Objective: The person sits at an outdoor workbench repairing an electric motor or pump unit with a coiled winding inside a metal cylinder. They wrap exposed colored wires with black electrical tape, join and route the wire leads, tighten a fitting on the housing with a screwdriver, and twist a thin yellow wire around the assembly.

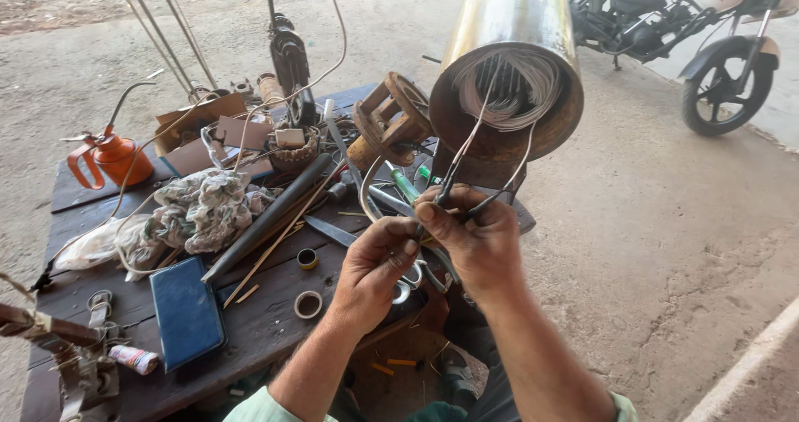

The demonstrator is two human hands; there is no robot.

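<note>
Right hand [478, 239]: pinches thin wire leads [470, 143]
Left hand [379, 264]: curled against scissors [412, 274]
Motor casing [512, 39]: shiny steel cylinder, coiled copper windings [508, 81]

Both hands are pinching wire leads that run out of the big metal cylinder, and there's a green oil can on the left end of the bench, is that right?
Not quite. The head view shows the oil can is orange, not green. The rest holds: the left hand and right hand pinch wire leads running out of the big metal cylinder, and the can stands at the bench's left end.
</note>
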